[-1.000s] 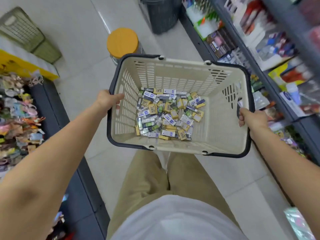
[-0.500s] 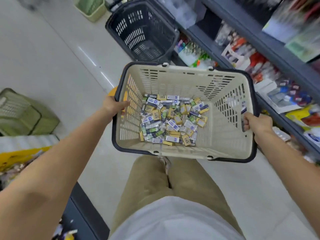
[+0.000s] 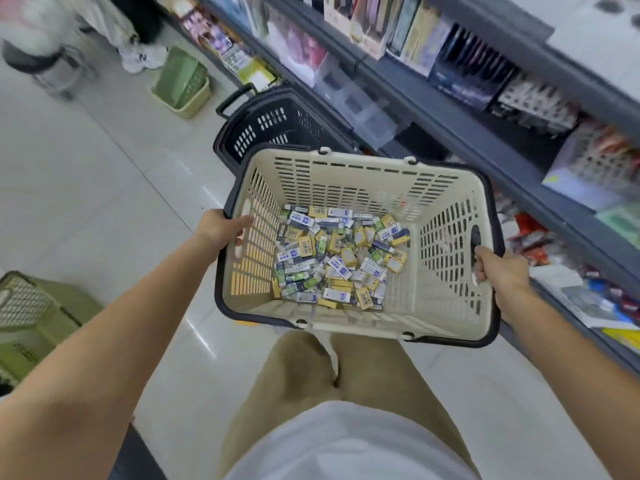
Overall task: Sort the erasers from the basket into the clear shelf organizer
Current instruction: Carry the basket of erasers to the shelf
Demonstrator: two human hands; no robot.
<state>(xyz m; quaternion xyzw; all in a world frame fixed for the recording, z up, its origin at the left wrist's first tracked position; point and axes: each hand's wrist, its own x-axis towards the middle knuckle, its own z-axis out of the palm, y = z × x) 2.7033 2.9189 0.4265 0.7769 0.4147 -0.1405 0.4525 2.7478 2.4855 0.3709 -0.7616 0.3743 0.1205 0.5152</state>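
Gripping basket [image 3: 450, 188] rims, both hands' fingers curled (erasers [image 3: 336, 258] between, untouched).

Bright, even shop light; floor [image 3: 104, 174] glare, edges blurred and wide-angle bent.

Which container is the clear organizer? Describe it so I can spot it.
Start at the grey shelving running along the right. On its lower shelf, just beyond the black basket on the floor, sits the clear organizer. Unlike the colourful packs around it, it is see-through plastic and looks empty, though blur hides detail.
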